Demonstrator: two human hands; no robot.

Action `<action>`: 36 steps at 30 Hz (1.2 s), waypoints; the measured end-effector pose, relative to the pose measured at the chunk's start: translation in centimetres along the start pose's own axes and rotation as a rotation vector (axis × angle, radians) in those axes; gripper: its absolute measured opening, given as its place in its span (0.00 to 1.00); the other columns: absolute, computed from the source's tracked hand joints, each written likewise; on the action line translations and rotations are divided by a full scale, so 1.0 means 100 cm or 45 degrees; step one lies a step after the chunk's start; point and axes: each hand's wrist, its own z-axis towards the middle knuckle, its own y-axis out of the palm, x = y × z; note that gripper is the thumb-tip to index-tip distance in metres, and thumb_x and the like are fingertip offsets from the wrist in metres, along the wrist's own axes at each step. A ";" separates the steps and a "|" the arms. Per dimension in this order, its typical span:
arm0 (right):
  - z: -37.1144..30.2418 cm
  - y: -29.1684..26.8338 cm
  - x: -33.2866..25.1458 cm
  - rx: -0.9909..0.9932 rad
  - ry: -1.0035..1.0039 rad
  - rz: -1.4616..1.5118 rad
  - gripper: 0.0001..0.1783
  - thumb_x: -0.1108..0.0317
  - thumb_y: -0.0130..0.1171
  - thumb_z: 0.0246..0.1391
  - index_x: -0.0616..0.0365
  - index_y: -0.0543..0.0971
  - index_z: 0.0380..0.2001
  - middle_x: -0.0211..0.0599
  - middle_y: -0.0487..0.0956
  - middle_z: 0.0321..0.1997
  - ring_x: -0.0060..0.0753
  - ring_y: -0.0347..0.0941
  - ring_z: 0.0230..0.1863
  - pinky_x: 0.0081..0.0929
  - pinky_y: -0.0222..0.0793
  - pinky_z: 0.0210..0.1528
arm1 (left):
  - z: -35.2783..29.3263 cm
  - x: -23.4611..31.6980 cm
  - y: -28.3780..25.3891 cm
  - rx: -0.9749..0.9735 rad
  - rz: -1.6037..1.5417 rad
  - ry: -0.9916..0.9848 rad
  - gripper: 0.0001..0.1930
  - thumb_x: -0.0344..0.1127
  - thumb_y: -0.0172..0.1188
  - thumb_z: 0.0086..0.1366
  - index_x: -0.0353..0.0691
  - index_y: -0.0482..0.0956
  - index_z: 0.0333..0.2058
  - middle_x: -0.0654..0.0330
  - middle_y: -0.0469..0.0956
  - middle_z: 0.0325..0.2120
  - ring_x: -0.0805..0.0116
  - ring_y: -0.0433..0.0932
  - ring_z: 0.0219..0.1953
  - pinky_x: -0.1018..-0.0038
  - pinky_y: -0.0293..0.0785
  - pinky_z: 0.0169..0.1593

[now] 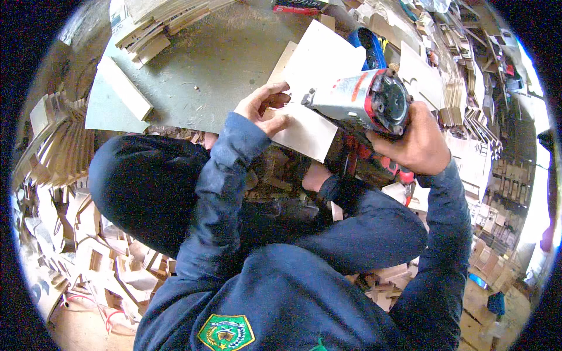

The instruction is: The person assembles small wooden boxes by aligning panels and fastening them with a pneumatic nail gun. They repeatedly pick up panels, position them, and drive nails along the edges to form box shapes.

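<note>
The right hand [418, 140] is wrapped around the back of a silver power tool [358, 100] with a red ring, its narrow end over a pale board [310, 73]. The board lies at the right side of the grey-green worktop [216, 70], its near corner jutting past the edge. The left hand [261, 108] touches the board's left side, fingers bent and thumb apart from the forefinger; whether it grips, I cannot tell. At the far side a black-and-red box [300, 7] is partly cut off, its contents hidden. Right of the board's far end, a blue holder [376, 58] has something dark in it, too unclear to name. Stacked boards [146, 38] lie far left.
</note>
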 end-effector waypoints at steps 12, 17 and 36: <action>0.034 -0.003 0.007 -0.065 0.208 0.037 0.24 0.64 0.68 0.36 0.61 0.78 0.40 0.43 0.81 0.32 0.41 0.78 0.32 0.34 0.73 0.42 | -0.006 -0.005 0.004 0.187 0.028 0.016 0.45 0.30 0.70 0.52 0.36 0.54 0.66 0.50 0.69 0.57 0.60 0.71 0.56 0.65 0.68 0.59; 0.036 -0.006 0.005 -0.099 0.287 0.128 0.25 0.62 0.71 0.34 0.61 0.79 0.39 0.43 0.83 0.34 0.40 0.80 0.34 0.33 0.74 0.42 | -0.004 -0.012 0.002 0.111 0.059 0.006 0.47 0.33 0.69 0.51 0.34 0.50 0.66 0.46 0.65 0.60 0.59 0.69 0.59 0.63 0.71 0.53; 0.023 -0.003 0.021 -0.032 0.219 -0.119 0.30 0.56 0.75 0.33 0.61 0.79 0.39 0.42 0.81 0.34 0.43 0.78 0.35 0.35 0.72 0.43 | -0.006 -0.017 0.004 0.147 -0.020 0.013 0.47 0.27 0.69 0.51 0.36 0.51 0.67 0.50 0.65 0.61 0.57 0.68 0.59 0.62 0.66 0.61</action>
